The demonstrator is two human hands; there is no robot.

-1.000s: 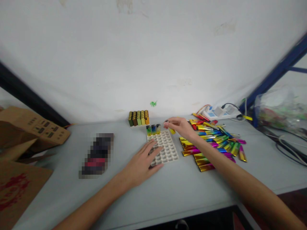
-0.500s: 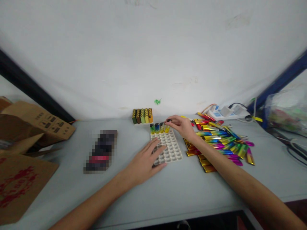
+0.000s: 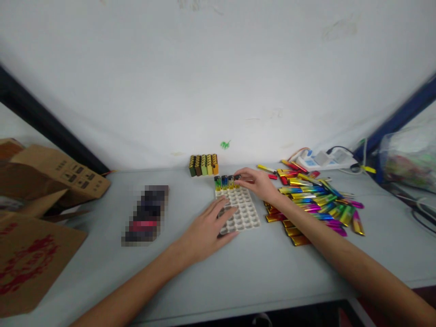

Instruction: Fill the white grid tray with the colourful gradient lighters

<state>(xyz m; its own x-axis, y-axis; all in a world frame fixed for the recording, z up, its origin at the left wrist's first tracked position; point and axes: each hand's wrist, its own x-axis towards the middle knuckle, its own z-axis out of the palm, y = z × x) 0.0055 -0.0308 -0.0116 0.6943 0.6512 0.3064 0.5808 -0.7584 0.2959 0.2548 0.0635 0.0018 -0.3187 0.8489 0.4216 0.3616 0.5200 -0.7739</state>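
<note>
A white tray with rows of round holes lies on the table. Several lighters with dark tops and shiny coloured bodies stand upright along its far row. My left hand rests palm down over the tray's left side, fingers spread. At the row's right end, my right hand pinches a lighter by its top; its lower part stands in or just over the tray, I cannot tell which. To the right lies a loose heap of metallic lighters.
A block of upright lighters stands by the wall. Cardboard boxes fill the left side, near a blurred-out dark item. A white power strip with cables and a clear plastic bag are at the right.
My right hand has lowered slightly, bringing the pinched lighter down level with the others in the row. My left hand stays on the tray. The view has shifted a little.
</note>
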